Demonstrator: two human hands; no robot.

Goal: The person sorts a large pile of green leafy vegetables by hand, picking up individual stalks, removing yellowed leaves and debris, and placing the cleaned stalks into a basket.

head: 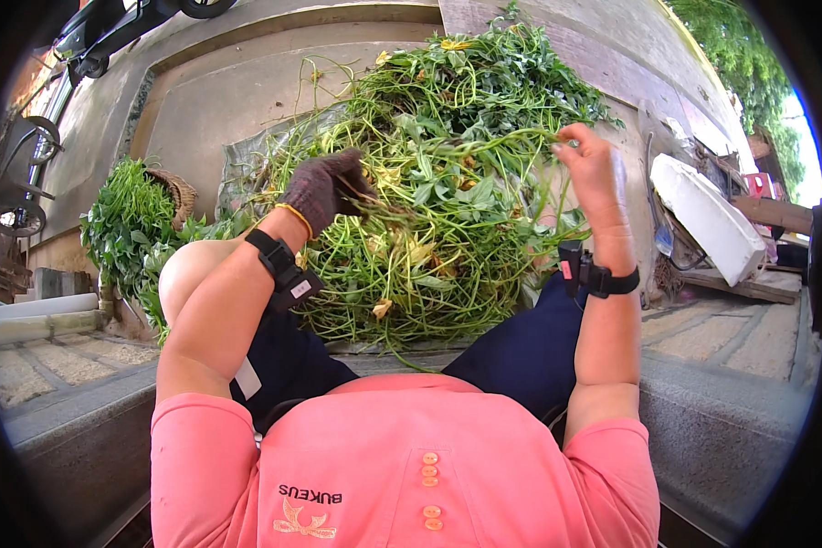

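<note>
A dark knitted glove covers my left hand (325, 185), whose fingers close on a small bunch of brownish, thin stems (394, 212). My right hand (587, 164) is bare and raised to the right. Between its thumb and fingers it pinches a long green vine stem (507, 142), partly blurred, that stretches left over the heap. Below both hands spreads a large pile of leafy green vines (411, 288), tangled and mixed with yellowed leaves. Its far part (493, 82) is denser with dark green leaves. A grey sheet (236, 164) shows under the pile's left edge.
Leafy green cuttings (133, 216) lie bundled at the left, by a tipped wicker basket (175, 195). At the right leans a white foam box or lid (709, 216) near wooden boards (740, 284). A scooter (109, 34) stands far left. My knees flank the pile.
</note>
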